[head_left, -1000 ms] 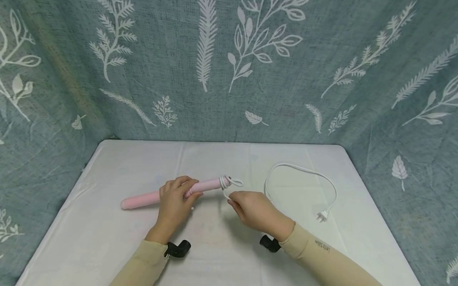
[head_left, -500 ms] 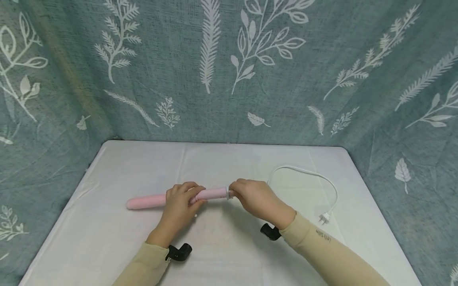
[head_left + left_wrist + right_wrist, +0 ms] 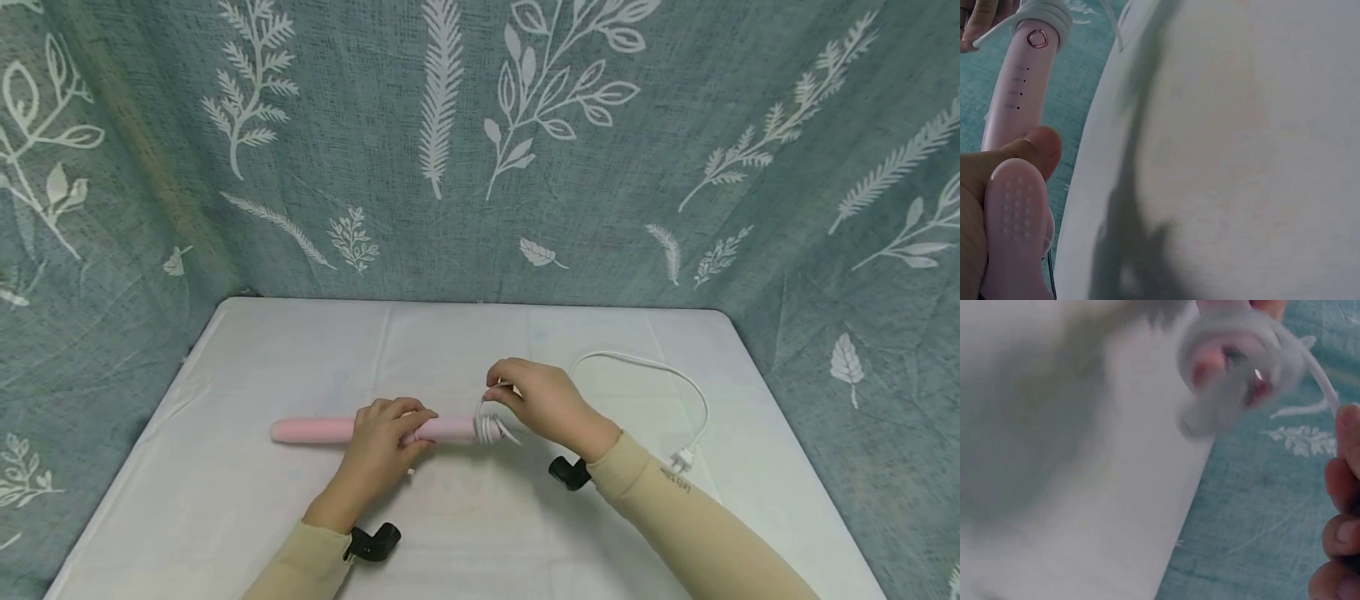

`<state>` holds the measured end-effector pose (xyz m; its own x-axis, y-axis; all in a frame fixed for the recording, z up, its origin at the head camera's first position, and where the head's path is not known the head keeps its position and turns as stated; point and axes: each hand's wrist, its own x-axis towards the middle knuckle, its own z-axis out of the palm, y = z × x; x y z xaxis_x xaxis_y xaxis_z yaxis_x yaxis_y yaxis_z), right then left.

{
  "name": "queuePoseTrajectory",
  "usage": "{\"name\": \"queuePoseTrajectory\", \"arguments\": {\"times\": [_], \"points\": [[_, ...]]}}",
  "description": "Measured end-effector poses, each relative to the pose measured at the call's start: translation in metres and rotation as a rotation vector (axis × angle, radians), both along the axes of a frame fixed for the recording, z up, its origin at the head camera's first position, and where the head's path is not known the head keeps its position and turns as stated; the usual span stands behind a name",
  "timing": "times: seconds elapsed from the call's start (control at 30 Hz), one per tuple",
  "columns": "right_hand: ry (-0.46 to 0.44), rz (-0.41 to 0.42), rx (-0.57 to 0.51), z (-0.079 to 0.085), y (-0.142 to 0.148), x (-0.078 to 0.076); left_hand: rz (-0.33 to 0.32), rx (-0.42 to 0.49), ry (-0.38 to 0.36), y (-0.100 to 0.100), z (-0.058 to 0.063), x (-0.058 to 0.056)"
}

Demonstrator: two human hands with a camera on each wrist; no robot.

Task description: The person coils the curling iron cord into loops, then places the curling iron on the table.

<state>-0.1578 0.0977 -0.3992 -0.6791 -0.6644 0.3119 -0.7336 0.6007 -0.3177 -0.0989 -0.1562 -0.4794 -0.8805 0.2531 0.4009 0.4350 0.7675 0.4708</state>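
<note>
A pink curling iron (image 3: 311,431) lies level above the white table, barrel end to the left. My left hand (image 3: 377,443) grips it around the middle. In the left wrist view, the thumb lies across the handle (image 3: 1022,87), beside the dotted clamp lever (image 3: 1017,209). A white power cord (image 3: 487,429) is wound in several loops around the handle's right end. Just above these loops, my right hand (image 3: 546,407) pinches a length of the cord between thumb and fingers. The right wrist view shows the wound cord (image 3: 1229,394) blurred, with a strand running to the fingertips.
The cord's free part curves over the table (image 3: 450,550) on the right and ends in a two-pin plug (image 3: 682,458) near the right sleeve. Behind the table hangs a green curtain (image 3: 375,125) with white leaf prints. A black wrist camera sits on each wrist.
My right hand has passed the cord around the handle end, from below, past the tip, to above it. The curling iron has turned level and come slightly nearer, still in my left hand.
</note>
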Motion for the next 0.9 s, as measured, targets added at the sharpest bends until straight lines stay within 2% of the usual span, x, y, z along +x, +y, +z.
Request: {"name": "queuePoseTrajectory", "arguments": {"times": [0.23,0.47,0.63,0.9], "points": [[-0.062,-0.065,-0.058,-0.007,0.005,-0.009,-0.025,-0.001,0.034,-0.001,-0.004,0.005],[-0.084,-0.056,-0.143,-0.017,0.008,-0.016,-0.043,0.041,0.051,-0.001,0.001,0.008],[-0.088,-0.035,-0.153,-0.025,0.010,-0.020,-0.058,0.083,0.083,-0.001,0.003,0.008],[0.016,0.030,-0.106,-0.034,0.005,-0.022,-0.029,0.180,0.137,-0.002,0.009,0.006]]}}
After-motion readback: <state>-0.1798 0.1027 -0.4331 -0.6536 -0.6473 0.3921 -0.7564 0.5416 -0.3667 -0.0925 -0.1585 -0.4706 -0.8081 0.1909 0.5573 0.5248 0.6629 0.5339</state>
